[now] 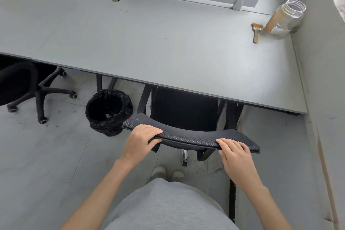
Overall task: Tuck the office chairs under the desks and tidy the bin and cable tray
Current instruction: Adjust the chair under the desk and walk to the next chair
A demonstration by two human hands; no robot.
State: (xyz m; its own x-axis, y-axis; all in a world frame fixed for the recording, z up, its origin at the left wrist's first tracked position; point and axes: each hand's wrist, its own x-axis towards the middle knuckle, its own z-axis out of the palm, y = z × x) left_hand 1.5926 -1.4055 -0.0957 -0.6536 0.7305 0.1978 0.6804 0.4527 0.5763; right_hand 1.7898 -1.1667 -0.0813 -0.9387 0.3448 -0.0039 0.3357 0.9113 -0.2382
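Holding the chair by the top edge of its backrest, seat already partly under the desk. My left hand is gripping the left end, thumb on top, fingers curled under the rim. My right hand is lying over the right end with fingers fairly straight, pressing more than clasping.

Risks, as I am judging them: the armrests are sitting close to the desk edge and could be catching on it if I push further; the lighter hold on the right could be letting the chair swivel off line toward the bin just beside its left side.

Chair is looking black, mesh-backed, curved along the top, dark seat, chrome post showing below. Bin is lined with a black bag, a scrap inside. Second chair is standing well left, its wheeled base out from the desk. Jar and brush are sitting at the far right corner.
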